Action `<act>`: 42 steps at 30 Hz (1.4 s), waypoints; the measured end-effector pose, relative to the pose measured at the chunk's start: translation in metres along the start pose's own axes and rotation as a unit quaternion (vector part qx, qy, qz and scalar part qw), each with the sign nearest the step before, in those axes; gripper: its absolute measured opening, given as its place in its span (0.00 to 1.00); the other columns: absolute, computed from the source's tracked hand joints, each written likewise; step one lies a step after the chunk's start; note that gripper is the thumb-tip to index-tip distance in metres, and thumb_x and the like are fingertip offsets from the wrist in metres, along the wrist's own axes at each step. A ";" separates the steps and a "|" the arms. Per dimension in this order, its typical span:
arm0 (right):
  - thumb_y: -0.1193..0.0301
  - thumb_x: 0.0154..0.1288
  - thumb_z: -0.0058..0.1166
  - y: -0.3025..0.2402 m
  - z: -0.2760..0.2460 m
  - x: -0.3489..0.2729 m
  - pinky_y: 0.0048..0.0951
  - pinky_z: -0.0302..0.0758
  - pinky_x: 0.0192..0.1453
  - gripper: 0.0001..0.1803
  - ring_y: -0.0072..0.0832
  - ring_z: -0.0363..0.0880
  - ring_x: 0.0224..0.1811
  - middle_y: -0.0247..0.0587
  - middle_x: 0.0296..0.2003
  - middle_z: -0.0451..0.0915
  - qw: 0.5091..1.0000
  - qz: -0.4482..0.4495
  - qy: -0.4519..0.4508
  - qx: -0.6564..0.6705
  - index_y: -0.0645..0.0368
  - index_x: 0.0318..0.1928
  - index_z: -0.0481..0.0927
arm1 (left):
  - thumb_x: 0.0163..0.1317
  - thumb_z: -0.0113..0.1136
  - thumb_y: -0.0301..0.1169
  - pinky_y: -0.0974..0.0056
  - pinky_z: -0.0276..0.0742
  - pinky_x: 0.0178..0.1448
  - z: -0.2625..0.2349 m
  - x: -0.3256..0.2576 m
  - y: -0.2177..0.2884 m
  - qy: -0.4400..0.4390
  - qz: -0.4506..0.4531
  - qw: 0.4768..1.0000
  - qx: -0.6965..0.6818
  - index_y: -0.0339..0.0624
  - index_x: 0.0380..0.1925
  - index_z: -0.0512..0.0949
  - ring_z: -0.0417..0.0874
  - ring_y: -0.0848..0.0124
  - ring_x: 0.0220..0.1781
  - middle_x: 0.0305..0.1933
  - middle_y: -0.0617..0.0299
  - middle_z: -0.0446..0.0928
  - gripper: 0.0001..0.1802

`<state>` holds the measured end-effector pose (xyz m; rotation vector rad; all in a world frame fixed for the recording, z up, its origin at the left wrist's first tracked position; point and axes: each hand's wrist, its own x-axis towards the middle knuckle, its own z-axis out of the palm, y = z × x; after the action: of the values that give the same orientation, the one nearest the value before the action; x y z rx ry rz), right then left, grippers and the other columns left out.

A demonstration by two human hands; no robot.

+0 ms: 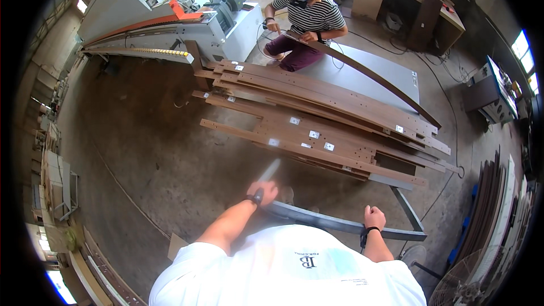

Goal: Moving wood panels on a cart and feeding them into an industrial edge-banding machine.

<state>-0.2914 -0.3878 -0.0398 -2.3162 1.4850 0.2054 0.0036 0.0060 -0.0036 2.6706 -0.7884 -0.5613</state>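
My left hand [262, 191], slightly blurred and wearing a dark wristband, is closed near the left end of a grey metal frame [323, 219]. A pale, blurred strip [269, 171] runs from its fingers toward the boards; whether the hand holds it or it belongs to the frame, I cannot tell. My right hand [374, 217] makes a fist over the frame's front bar, near its right corner, with nothing visible in it. Ahead of both hands lie stacked brown boards [334, 127], drilled with holes and bearing small white labels [313, 134].
Beyond the boards a person [314, 14] in a striped shirt crouches, hands on a long brown strip [385, 81] above a grey panel [362, 73]. A white machine with motors [226, 8] stands far left. Long panels [487, 215] and a fan [470, 283] stand at right.
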 end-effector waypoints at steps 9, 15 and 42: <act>0.50 0.72 0.58 0.006 0.008 0.003 0.54 0.83 0.50 0.23 0.55 0.88 0.41 0.52 0.34 0.88 1.000 -0.016 0.021 -0.012 0.55 0.30 0.87 | 0.70 0.58 0.45 0.43 0.85 0.50 0.001 0.001 -0.001 -0.001 0.002 1.000 0.000 0.42 0.34 0.86 0.89 0.43 0.42 0.36 0.44 0.88 0.18; 0.49 0.75 0.55 0.006 0.007 0.003 0.54 0.83 0.50 0.23 0.56 0.88 0.43 0.53 0.35 0.89 1.000 -0.006 0.011 -0.012 0.55 0.32 0.86 | 0.70 0.57 0.45 0.43 0.85 0.51 0.001 0.002 -0.002 -0.007 -0.002 1.000 0.001 0.43 0.35 0.86 0.89 0.43 0.43 0.37 0.44 0.88 0.18; 0.45 0.77 0.52 0.006 0.004 0.003 0.54 0.82 0.50 0.26 0.56 0.88 0.44 0.52 0.36 0.89 1.000 0.011 0.017 0.006 0.54 0.35 0.87 | 0.70 0.57 0.45 0.43 0.85 0.52 0.001 0.002 0.001 -0.021 -0.017 1.000 0.001 0.43 0.36 0.86 0.89 0.43 0.44 0.38 0.45 0.88 0.18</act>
<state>-0.2951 -0.3914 -0.0461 -2.3053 1.5251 0.1635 0.0045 0.0038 -0.0049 2.6864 -0.7552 -0.6273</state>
